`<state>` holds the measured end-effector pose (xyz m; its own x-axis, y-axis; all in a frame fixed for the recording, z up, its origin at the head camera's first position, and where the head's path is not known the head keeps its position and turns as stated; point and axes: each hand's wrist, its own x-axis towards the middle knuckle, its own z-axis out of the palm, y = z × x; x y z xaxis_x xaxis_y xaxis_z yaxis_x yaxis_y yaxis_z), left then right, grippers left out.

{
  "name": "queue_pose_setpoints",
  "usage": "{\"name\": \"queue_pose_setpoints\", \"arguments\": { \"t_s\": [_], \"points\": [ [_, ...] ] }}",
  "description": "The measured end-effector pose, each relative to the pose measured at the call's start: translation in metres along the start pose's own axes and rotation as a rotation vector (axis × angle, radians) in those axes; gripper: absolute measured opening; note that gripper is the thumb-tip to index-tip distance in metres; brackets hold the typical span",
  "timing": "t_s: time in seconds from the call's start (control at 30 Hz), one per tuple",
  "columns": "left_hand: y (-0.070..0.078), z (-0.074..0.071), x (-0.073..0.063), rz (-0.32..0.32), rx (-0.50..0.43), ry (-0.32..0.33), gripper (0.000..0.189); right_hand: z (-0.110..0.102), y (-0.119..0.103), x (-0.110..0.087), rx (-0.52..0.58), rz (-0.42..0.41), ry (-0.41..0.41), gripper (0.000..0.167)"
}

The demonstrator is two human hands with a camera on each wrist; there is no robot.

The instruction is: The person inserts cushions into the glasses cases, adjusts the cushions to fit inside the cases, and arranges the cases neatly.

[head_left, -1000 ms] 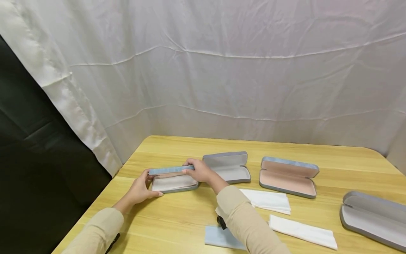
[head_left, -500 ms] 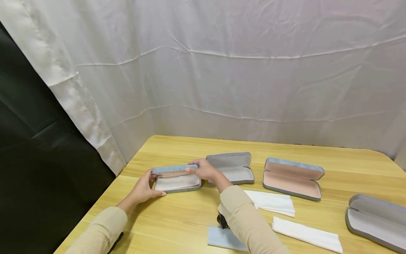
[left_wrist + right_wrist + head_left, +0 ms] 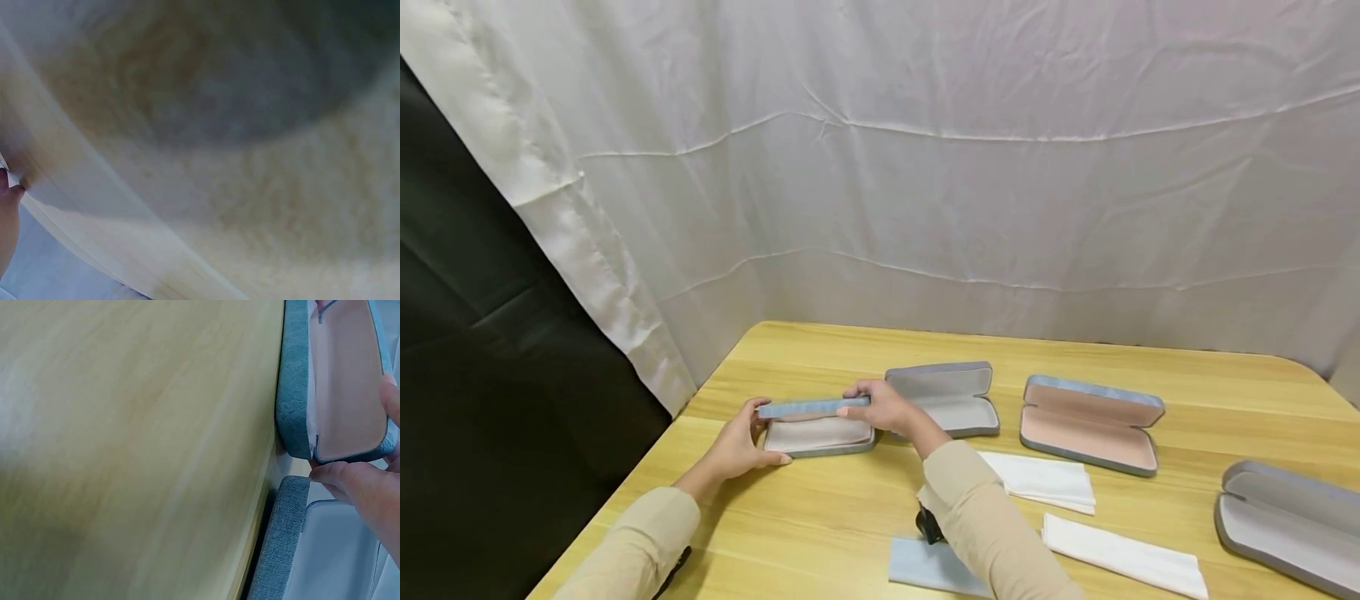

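Observation:
A blue glasses case (image 3: 812,408) with a pink lining stands partly open at the left of the table, a pale cloth (image 3: 816,432) lying in its base. My left hand (image 3: 739,444) grips the case's left end, thumb at the front corner and fingers behind. At the lid's right end my right hand (image 3: 883,408) pinches the edge. The right wrist view shows the lid's pink inside (image 3: 350,381) and my right fingers (image 3: 356,481) at its end. The left wrist view is mostly table, with part of a hand (image 3: 7,215) at its left edge.
Close to the right of it, a grey case (image 3: 951,410) stands open. Further right are an open blue case (image 3: 1086,433) and another grey one (image 3: 1292,533). Two white cloths, one behind (image 3: 1037,479) and one nearer (image 3: 1123,554), and a blue cloth (image 3: 928,567) lie in front.
The blue case's lid has come down a little under my right hand. My left hand keeps its grip on the case. The head view has shifted slightly.

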<state>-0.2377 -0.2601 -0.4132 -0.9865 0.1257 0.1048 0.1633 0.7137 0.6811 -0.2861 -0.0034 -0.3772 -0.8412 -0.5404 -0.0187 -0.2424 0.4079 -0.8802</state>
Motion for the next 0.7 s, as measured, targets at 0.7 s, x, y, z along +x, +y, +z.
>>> {"name": "queue_pose_setpoints", "arguments": {
  "t_s": [0.7],
  "points": [
    [0.003,-0.002,-0.003,0.021,0.021,-0.038,0.094,0.012,-0.004,-0.008,-0.471,-0.087,-0.015,0.062]
  ]
}}
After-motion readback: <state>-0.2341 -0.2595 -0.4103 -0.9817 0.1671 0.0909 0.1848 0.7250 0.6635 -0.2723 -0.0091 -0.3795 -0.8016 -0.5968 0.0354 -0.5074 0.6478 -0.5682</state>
